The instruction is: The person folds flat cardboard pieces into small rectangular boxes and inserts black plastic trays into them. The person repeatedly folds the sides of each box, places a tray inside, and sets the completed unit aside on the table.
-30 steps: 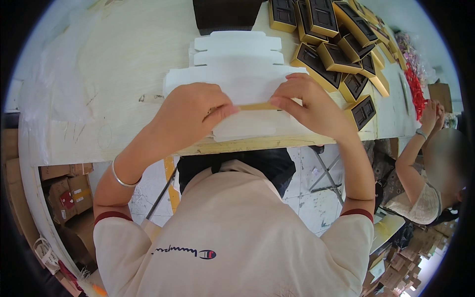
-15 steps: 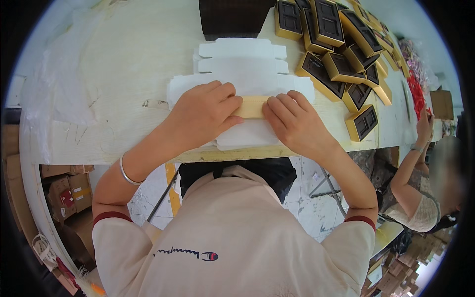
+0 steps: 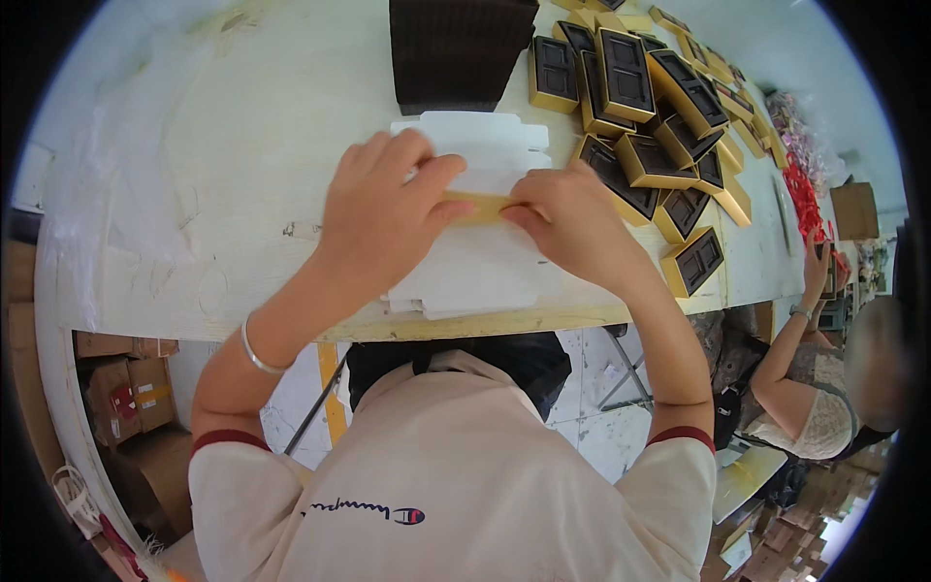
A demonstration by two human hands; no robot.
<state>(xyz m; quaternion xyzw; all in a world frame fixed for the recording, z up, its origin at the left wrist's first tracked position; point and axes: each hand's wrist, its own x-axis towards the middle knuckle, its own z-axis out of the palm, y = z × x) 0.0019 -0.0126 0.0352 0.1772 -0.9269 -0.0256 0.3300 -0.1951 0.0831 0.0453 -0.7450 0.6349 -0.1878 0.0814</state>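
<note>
- I see both bare hands at the middle of the table [image 3: 223, 267], well apart, with one narrow gold piece [image 3: 483, 207] spanning between them above the flat white card [image 3: 470, 272].
- The right hand [image 3: 580, 225] is closed on the piece's right end, thumb toward the wearer.
- The left hand [image 3: 381, 215] lays its thumb at the other end; its fingers, curled half a second ago, now stand raised and spread. They blur, so I can't tell how firmly it grips.
- The gold piece shows a thinner face than half a second ago, and sits farther up the white card, away from the table's near edge.
- Beyond the card, the tall dark brown stack [image 3: 461, 53] shows more of itself than before.
- To the right, the heap of gold boxes [image 3: 626, 82] with dark insets lies as it did.
- Off at the right, a co-worker's hands [image 3: 822, 257] are raised near red material [image 3: 802, 199].
</note>
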